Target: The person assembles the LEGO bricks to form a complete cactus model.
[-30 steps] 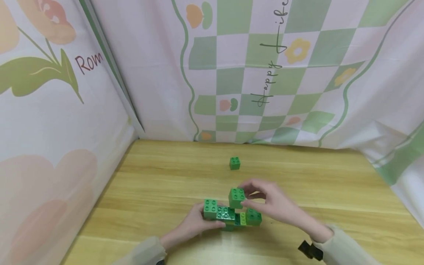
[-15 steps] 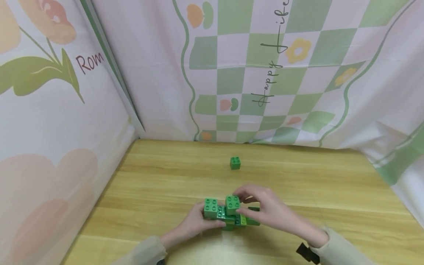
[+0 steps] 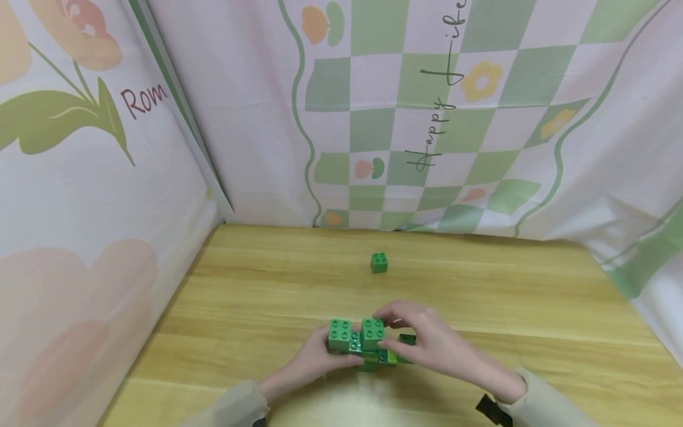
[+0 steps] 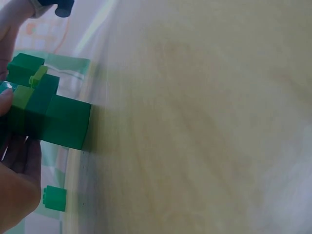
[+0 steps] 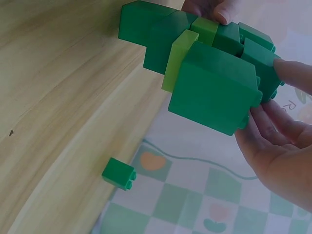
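Several green toy building bricks are joined into one stepped assembly (image 5: 214, 87), with lime-green pieces (image 5: 178, 61) between darker ones. My left hand (image 3: 309, 360) grips its left part, thumb across the near side. One bright green brick (image 3: 339, 335) tops the left end. Just right of it, another green brick (image 3: 372, 333) sits on the assembly, pinched between the right hand's (image 3: 427, 341) thumb and fingers. In the left wrist view, a green block (image 4: 67, 122) forms the bottom of the assembly. The right hand partly hides the assembly's right end in the head view.
A loose green brick (image 3: 379, 263) stands studs-up farther back on the wooden table (image 3: 267, 267). A white and green checked cloth (image 3: 427, 118) hangs behind the table, and a flowered cloth (image 3: 80, 207) hangs along the left side.
The right hand has brought its brick down and slightly left onto the assembly, beside the left top brick. The left hand has kept its grip in place.
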The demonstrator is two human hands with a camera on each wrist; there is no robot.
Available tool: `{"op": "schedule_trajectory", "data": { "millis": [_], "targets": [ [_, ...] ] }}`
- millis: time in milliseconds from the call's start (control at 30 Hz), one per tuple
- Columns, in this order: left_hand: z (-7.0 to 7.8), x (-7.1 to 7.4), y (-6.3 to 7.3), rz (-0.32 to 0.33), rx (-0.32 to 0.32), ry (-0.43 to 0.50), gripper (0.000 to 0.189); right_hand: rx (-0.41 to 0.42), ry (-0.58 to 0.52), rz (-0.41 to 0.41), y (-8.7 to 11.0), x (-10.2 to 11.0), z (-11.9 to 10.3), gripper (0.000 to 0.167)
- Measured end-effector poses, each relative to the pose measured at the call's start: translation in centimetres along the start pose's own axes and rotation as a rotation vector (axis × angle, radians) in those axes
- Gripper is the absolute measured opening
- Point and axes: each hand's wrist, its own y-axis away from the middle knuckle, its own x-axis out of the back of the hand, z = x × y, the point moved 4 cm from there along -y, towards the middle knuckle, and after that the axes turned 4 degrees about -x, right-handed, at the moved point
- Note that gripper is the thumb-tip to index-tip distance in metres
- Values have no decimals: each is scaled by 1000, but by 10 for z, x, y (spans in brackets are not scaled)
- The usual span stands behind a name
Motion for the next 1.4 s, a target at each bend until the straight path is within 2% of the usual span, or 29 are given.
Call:
{"op": "schedule_trajectory", "data": {
  "millis": [267,500,733,1167,1400],
  "targets": [
    [-1,0,0,-5,-5,16,48,85,96,33,0,-2,-8,36],
    [-1,-1,0,2,-19,-1,47,35,78,17,-1,-3,-9,36],
    [-1,0,0,29,-14,-45,46,21,72,25,-3,-3,-8,34],
    [-1,0,0,33,-26,-46,46,32,78,14,-6,-5,-10,32],
    [1,-1,1,32,-14,-34,46,56,129,-11,-2,-4,-12,37]
  ]
}}
